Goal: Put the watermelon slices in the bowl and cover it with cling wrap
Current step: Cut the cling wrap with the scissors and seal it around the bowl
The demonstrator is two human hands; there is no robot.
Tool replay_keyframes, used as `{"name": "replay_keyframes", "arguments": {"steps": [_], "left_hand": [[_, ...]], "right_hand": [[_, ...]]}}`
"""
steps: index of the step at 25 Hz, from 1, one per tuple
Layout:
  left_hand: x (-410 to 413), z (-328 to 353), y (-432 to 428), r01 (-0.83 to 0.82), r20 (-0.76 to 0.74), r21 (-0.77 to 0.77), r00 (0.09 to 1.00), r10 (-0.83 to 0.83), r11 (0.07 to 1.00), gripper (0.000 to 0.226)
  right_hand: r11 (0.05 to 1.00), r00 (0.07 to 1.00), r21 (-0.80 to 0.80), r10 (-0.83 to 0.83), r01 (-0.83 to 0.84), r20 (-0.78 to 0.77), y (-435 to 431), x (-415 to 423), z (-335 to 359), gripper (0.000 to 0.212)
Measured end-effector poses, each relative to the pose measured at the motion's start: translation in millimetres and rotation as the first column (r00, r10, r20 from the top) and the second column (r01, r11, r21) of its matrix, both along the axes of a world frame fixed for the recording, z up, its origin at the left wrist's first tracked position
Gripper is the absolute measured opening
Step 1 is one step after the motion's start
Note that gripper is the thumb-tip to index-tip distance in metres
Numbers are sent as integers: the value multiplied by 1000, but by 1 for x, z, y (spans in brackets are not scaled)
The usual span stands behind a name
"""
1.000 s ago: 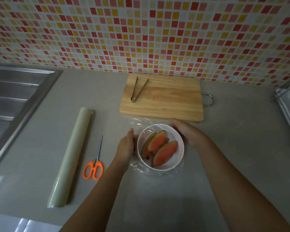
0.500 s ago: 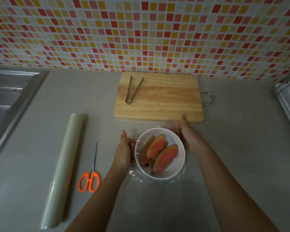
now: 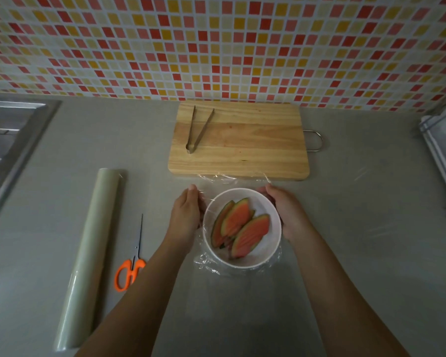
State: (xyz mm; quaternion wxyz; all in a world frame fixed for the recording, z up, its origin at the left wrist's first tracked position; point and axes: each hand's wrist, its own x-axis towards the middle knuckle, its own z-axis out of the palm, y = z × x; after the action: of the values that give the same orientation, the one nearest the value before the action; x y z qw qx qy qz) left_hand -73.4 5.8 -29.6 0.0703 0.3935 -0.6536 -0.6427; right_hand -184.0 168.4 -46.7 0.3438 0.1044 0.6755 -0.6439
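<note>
**Both hands press film down around the filled bowl**

The left hand (image 3: 186,217) lies flat against the bowl's left side, fingers fairly straight and pointing away from the person. It seems to be pressing the wrap (image 3: 206,265) onto the wall rather than gripping anything. The bowl (image 3: 245,262) sits on the counter (image 3: 358,228) between the two hands, with the slices (image 3: 242,225) lying inside it, so that part of the task looks done. Film is stretched over the top, and it bunches in creases at the near rim. A loose flap of it reaches back to the board's front edge. The right hand (image 3: 286,215) curves round the bowl's right side over the film, fingers bent at the far rim. Holding from opposite sides probably keeps the sheet taut while it is made to cling. The far flap and the near creases look like what is left to tuck in.

A sink (image 3: 11,140) lies at the far left. Next come the roll (image 3: 88,258) and the scissors (image 3: 129,274), both well apart from the bowl and out of the way. The board (image 3: 242,143) lies behind the bowl, carrying tongs (image 3: 197,132). Its front edge is near enough that the far flap could catch on it. A rack (image 3: 443,150) stands at the far right. Nothing blocks either hand.
</note>
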Motion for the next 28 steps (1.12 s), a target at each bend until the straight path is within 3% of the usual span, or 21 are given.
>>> {"name": "replay_keyframes", "arguments": {"steps": [5, 13, 15, 17, 20, 22, 26, 28], "left_hand": [[-4, -5, 12, -95, -11, -44, 995, 95, 994, 41], [-9, -11, 14, -195, 66, 58, 979, 191, 979, 33], [-9, -10, 16, -209, 67, 95, 977, 203, 973, 24], [-9, -10, 17, -225, 97, 70, 971, 218, 972, 25], [-8, -7, 18, -308, 149, 14, 942, 302, 951, 40], [-7, -2, 22, -312, 92, 13, 947, 309, 950, 41], [-8, 4, 25, -299, 70, 185, 954, 291, 936, 37], [-9, 3, 23, -264, 130, 139, 960, 247, 954, 38]], "right_hand": [[988, 991, -76, -131, 133, 28, -6, 5, -2, 39], [988, 994, 108, -107, 107, -9, -7, 11, 5, 23], [983, 991, 128, -132, 132, -4, -8, 11, 7, 33], [976, 985, 136, -174, 171, 9, -9, 10, 7, 26], [968, 979, 151, -202, 198, 9, -10, 10, 6, 51], [968, 978, 145, -207, 206, -8, -10, 9, 7, 57], [977, 987, 142, -162, 160, 6, -12, 8, 7, 56], [981, 988, 130, -152, 147, 25, -13, 7, 5, 51]]}}
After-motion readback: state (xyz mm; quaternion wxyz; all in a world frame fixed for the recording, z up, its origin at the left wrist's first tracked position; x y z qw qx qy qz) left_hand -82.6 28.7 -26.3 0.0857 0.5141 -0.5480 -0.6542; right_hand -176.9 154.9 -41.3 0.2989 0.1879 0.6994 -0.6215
